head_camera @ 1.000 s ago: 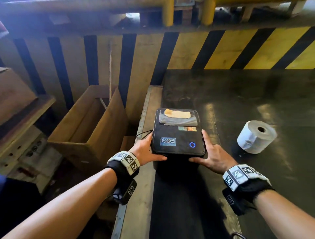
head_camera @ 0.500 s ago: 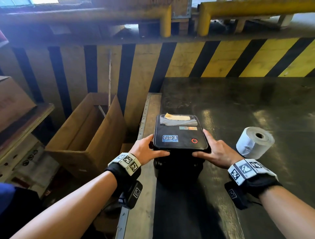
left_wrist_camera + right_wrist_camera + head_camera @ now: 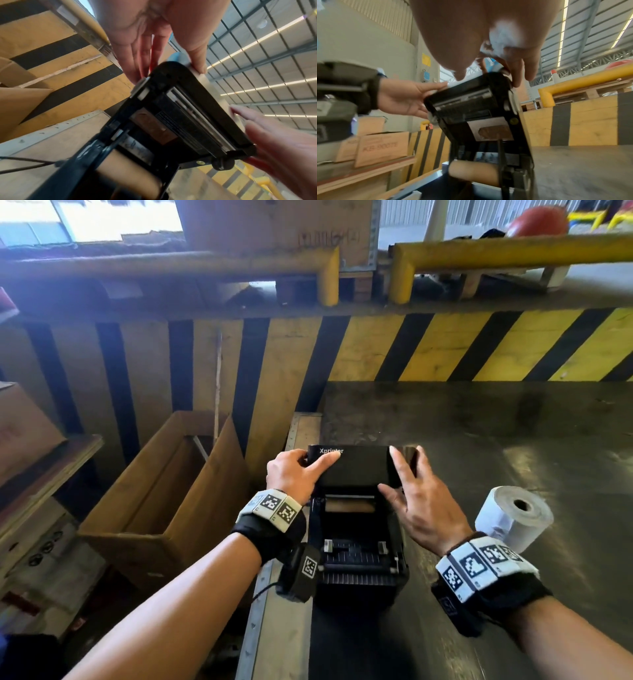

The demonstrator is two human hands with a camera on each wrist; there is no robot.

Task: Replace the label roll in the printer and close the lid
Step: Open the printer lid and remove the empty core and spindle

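Where the lid (image 3: 356, 470) stands tilted up at frame centre, the printer (image 3: 359, 573) behind it is hidden, and both wrist views are blurred. The glossy black lid is pinched at its left edge by the left hand (image 3: 293, 475) and gripped at its right edge by the right hand (image 3: 423, 505). A bare brown core (image 3: 349, 506) is seen inside. The white cylindrical label roll (image 3: 513, 517) lies right of the printer on the dark bench (image 3: 513, 433), whose left edge carries the printer.

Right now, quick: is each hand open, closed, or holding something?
Left hand: grips the raised printer lid at its left edge.
Right hand: grips that lid at its right edge.
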